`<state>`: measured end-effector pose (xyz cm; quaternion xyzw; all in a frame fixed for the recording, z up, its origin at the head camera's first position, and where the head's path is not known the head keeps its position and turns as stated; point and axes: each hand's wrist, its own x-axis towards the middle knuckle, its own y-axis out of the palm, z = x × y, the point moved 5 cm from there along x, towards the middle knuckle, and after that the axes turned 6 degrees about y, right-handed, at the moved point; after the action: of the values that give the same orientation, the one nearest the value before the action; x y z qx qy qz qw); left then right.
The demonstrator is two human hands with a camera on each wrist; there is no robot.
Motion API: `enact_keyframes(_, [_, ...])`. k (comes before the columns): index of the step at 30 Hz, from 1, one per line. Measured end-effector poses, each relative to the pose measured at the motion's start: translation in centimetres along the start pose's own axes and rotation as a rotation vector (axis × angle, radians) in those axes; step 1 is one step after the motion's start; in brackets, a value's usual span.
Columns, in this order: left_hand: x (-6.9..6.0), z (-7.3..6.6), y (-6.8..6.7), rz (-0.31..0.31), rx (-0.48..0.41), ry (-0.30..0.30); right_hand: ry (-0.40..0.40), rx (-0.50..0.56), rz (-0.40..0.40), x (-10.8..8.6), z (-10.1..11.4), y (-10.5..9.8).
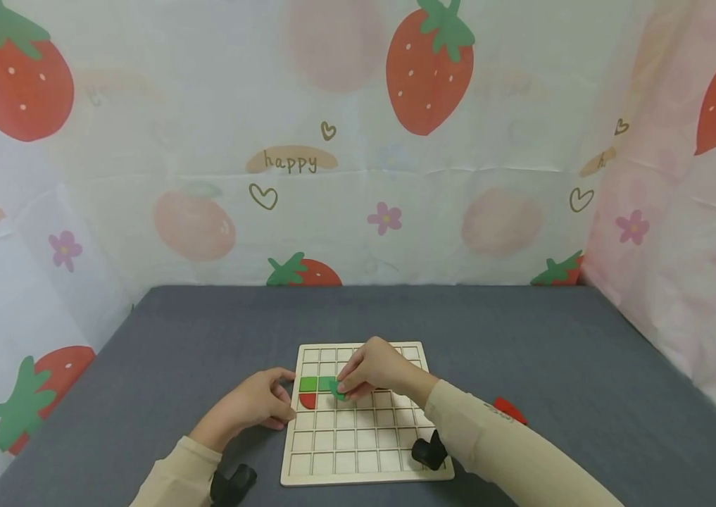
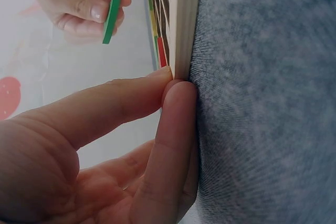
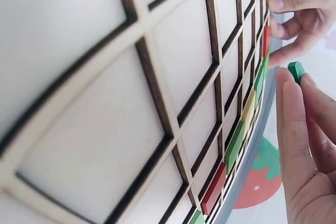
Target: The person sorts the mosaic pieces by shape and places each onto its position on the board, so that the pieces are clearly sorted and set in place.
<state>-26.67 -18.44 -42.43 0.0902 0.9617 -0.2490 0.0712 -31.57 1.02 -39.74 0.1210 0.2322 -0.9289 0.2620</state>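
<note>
A pale wooden grid board [image 1: 367, 461] lies on the dark grey cloth. At its left edge my left hand [image 1: 253, 403] grips the board's side between thumb and fingers, seen close in the left wrist view. Over the board, my right hand [image 1: 379, 367] pinches a green tile [image 2: 111, 19], held tilted and apart from the grid. A light green square [image 1: 308, 384] and a darker green tile sit in one row. Just below the light green square is a red rounded piece [image 1: 308, 401]. The right wrist view shows a yellow tile [image 3: 249, 111] and another red tile [image 3: 213, 188] farther along that row.
A red piece [image 1: 510, 410] lies on the grey cloth [image 1: 205, 317] beyond my right forearm, which partly hides it. Strawberry-printed curtains [image 1: 358, 162] stand behind and at both sides. Black wrist mounts [image 1: 430, 451] are on both arms, the right one over the board.
</note>
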Motion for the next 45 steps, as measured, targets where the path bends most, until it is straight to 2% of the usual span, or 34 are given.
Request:
enact_keyframes(7, [0.0, 0.0, 0.1, 0.017, 0.012, 0.012, 0.008, 0.011, -0.001, 0.2, 0.2, 0.4])
enact_keyframes(13, [0.0, 0.0, 0.1, 0.012, 0.002, -0.004, 0.042, 0.029, -0.004, 0.5, 0.2, 0.7])
enact_keyframes(33, [0.1, -0.1, 0.1, 0.019, 0.013, 0.004, 0.073, -0.017, -0.043, 1.7, 0.2, 1.7])
enact_keyframes(45, [0.0, -0.1, 0.1, -0.003, 0.024, -0.007, 0.026, -0.127, -0.064, 1.3, 0.5, 1.9])
